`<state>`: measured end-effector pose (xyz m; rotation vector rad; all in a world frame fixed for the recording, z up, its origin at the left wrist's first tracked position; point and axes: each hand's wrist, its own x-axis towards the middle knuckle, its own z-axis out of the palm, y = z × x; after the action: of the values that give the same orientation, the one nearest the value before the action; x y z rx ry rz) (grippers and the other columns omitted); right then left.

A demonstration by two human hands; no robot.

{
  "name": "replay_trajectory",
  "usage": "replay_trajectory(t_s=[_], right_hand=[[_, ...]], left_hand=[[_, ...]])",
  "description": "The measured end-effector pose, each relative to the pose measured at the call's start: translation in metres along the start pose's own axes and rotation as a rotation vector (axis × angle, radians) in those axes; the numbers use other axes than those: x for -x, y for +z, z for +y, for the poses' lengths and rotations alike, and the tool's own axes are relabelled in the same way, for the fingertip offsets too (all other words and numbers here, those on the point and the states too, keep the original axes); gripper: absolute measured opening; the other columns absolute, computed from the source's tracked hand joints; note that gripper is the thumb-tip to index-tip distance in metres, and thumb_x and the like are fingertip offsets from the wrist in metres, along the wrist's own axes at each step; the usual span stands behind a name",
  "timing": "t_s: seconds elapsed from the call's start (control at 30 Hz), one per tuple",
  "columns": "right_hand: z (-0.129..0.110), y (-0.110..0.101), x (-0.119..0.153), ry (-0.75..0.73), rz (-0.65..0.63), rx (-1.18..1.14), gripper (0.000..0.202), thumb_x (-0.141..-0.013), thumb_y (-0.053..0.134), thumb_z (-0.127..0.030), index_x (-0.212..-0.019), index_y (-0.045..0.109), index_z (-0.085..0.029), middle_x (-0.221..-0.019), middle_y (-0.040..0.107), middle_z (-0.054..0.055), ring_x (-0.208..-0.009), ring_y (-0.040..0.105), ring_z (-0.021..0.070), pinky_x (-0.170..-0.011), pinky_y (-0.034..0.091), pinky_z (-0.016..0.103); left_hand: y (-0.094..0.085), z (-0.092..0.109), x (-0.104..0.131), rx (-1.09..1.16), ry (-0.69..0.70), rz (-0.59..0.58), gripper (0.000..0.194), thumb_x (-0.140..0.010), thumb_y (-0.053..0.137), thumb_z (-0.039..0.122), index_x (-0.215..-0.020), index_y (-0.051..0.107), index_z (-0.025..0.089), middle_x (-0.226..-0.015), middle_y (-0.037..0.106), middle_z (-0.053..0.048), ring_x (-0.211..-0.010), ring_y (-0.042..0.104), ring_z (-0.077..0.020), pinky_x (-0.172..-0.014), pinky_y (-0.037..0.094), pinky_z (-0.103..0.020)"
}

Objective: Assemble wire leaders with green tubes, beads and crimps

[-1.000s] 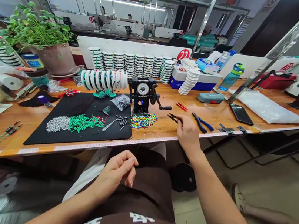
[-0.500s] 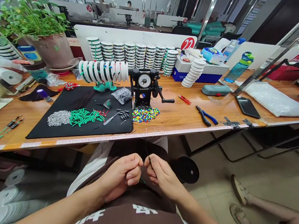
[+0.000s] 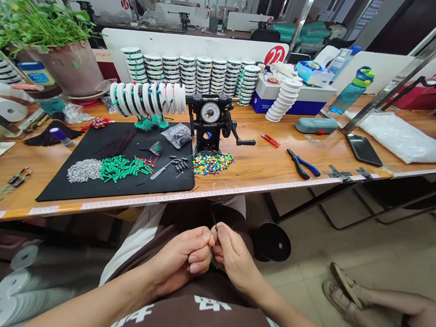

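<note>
Over the lap, in front of the table edge, my left hand (image 3: 188, 254) is closed with fingertips pinched. What it grips is too small to make out. Touching it on the right, my right hand (image 3: 232, 250) pinches a thin dark cord (image 3: 213, 218), whose end sticks up above the fingers. A bit of green shows below the right fingers. On the table, a black mat (image 3: 148, 188) bears green tubes (image 3: 121, 169), grey beads (image 3: 83, 171) and dark cords (image 3: 120, 143). Behind it stands a black winding machine (image 3: 208, 124) with white spools (image 3: 145, 99) on its shaft.
Coloured beads (image 3: 213, 164) lie by the machine. Farther right are pliers (image 3: 303, 164), a red lighter (image 3: 270, 139), a grey case (image 3: 316, 125), a phone (image 3: 363, 149) and a bottle (image 3: 352, 90). A potted plant (image 3: 71, 65) stands left. Another person's legs (image 3: 389, 301) show at lower right.
My hands have come together, the left moving slightly right, and more of the dark cord shows above the right fingers. The view has shifted a little. The other person's feet have moved left.
</note>
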<state>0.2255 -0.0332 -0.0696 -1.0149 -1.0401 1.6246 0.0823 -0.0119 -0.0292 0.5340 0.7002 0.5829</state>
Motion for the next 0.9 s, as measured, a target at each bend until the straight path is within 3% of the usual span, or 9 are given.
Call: replay_trajectory(t_s=[0.17, 0.3, 0.37, 0.43, 0.5, 0.6, 0.7, 0.8, 0.9], right_hand=[[-0.021, -0.02, -0.02, -0.182, 0.326, 0.376, 0.052, -0.098, 0.03, -0.069, -0.072, 0.039, -0.026, -0.056, 0.034, -0.004, -0.047, 0.034, 0.0147, -0.045, 0.031, 0.028], [-0.067, -0.085, -0.068, -0.304, 0.622, 0.561, 0.03, -0.094, 0.054, -0.053, -0.086, 0.047, -0.025, -0.08, 0.051, 0.004, -0.076, 0.052, 0.0239, -0.068, 0.042, 0.035], [-0.086, -0.118, -0.092, -0.33, 0.76, 0.884, 0.018, -0.094, 0.056, -0.037, -0.095, 0.053, -0.02, -0.099, 0.057, 0.014, -0.094, 0.055, 0.0303, -0.081, 0.043, 0.042], [-0.097, -0.14, -0.11, -0.286, 0.762, 1.203, 0.014, -0.092, 0.057, -0.028, -0.094, 0.058, -0.014, -0.11, 0.057, 0.023, -0.105, 0.054, 0.0371, -0.089, 0.041, 0.05], [-0.099, -0.147, -0.116, -0.296, 0.714, 1.332, 0.015, -0.091, 0.06, -0.026, -0.088, 0.062, -0.011, -0.117, 0.056, 0.028, -0.115, 0.049, 0.0428, -0.096, 0.036, 0.059], [-0.091, -0.126, -0.102, -0.513, 0.592, 1.134, 0.018, -0.094, 0.057, -0.029, -0.096, 0.066, -0.012, -0.128, 0.056, 0.026, -0.127, 0.042, 0.0411, -0.108, 0.023, 0.063], [-0.074, -0.076, -0.075, -0.623, 0.357, 0.869, 0.026, -0.1, 0.046, -0.034, -0.108, 0.067, -0.02, -0.119, 0.066, 0.013, -0.117, 0.056, 0.028, -0.107, 0.037, 0.048], [-0.052, -0.022, -0.054, -0.412, -0.042, 0.365, 0.031, -0.1, 0.049, -0.046, -0.108, 0.069, -0.023, -0.094, 0.072, 0.005, -0.096, 0.066, 0.0224, -0.092, 0.048, 0.039], [-0.033, 0.011, -0.044, -0.161, -0.178, -0.145, 0.029, -0.089, 0.068, -0.05, -0.094, 0.072, -0.022, -0.066, 0.062, -0.002, -0.068, 0.06, 0.0159, -0.086, 0.049, 0.036]], left_hand=[[0.006, 0.0, 0.0, -0.067, -0.03, -0.047, 0.038, -0.077, 0.082, 0.043, -0.076, 0.056, 0.015, -0.046, 0.032, 0.01, -0.042, 0.027, -0.0054, -0.047, 0.016, -0.023], [0.008, 0.007, -0.001, -0.16, 0.127, 0.022, 0.037, -0.08, 0.079, 0.046, -0.08, 0.058, 0.016, -0.048, 0.043, 0.008, -0.043, 0.038, -0.0065, -0.047, 0.024, -0.02], [0.007, 0.014, -0.001, -0.238, 0.228, 0.068, 0.037, -0.082, 0.077, 0.049, -0.083, 0.059, 0.017, -0.049, 0.052, 0.006, -0.045, 0.046, -0.0084, -0.048, 0.032, -0.02], [0.007, 0.02, -0.001, -0.312, 0.301, 0.114, 0.037, -0.082, 0.076, 0.051, -0.087, 0.059, 0.018, -0.051, 0.059, 0.004, -0.048, 0.053, -0.0105, -0.051, 0.039, -0.021], [0.006, 0.027, -0.001, -0.363, 0.36, 0.151, 0.037, -0.083, 0.076, 0.051, -0.088, 0.059, 0.018, -0.056, 0.065, 0.002, -0.052, 0.059, -0.0125, -0.055, 0.044, -0.022], [0.005, 0.034, -0.001, -0.378, 0.413, 0.195, 0.038, -0.081, 0.078, 0.051, -0.088, 0.06, 0.018, -0.066, 0.072, -0.002, -0.062, 0.068, -0.0158, -0.057, 0.048, -0.022], [0.005, 0.042, 0.0, -0.422, 0.463, 0.248, 0.033, -0.081, 0.078, 0.048, -0.087, 0.066, 0.017, -0.08, 0.076, -0.005, -0.076, 0.071, -0.0185, -0.062, 0.052, -0.023], [0.005, 0.049, 0.002, -0.596, 0.646, 0.32, 0.02, -0.086, 0.074, 0.038, -0.087, 0.073, 0.018, -0.093, 0.074, -0.006, -0.087, 0.069, -0.0189, -0.064, 0.052, -0.023], [-0.001, 0.054, 0.006, -0.788, 0.883, 0.424, 0.008, -0.085, 0.074, 0.027, -0.083, 0.076, 0.02, -0.095, 0.068, -0.005, -0.09, 0.064, -0.019, -0.066, 0.05, -0.024]])
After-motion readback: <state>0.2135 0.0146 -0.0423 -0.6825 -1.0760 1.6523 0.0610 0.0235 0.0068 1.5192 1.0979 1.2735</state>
